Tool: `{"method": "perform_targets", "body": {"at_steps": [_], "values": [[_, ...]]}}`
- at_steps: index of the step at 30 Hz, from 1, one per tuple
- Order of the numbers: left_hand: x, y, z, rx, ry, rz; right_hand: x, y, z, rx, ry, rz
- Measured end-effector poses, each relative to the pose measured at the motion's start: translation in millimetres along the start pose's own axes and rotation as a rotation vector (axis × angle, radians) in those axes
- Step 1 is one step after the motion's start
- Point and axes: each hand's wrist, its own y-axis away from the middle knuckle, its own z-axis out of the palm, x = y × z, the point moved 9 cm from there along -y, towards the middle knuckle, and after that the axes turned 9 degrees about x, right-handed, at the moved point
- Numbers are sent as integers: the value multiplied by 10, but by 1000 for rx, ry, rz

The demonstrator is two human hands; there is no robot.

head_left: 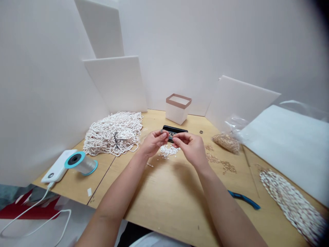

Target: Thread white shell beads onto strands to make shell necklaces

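In the head view, my left hand and my right hand are raised close together over the middle of the table. Thumb and forefinger are pinched together on each; whatever sits between the fingertips is too small to make out. Just behind the fingertips lies a small black case with shiny little pieces in it, partly covered by my hands. Below the fingers is a loose heap of small white beads. Scattered gold-coloured bits lie right of my right hand. A tool's blue handle shows beside my right forearm.
Left stand a pile of white bead strands, a clear-thread spool and a white power bank with a cable. Behind is a white box with a brown rim. Right are a plastic bag and beaded strands. White panels surround the table.
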Motion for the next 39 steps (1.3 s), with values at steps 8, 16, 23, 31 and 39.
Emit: {"method": "perform_targets", "body": {"at_steps": [8,16,23,31,39], "values": [[-56,57,116,-55,70,-26,-75,65,69,-2,-43,-43],[-34,51,95,-40,85,-6,-143,136,113,-1,23,-121],[-1,53,77,-15,73,19,-136,154,95,33,82,-152],[48,47,76,5,10,56,-141,163,98,39,113,-145],[76,51,83,-1,-23,82,-163,164,102,33,106,-154]]}}
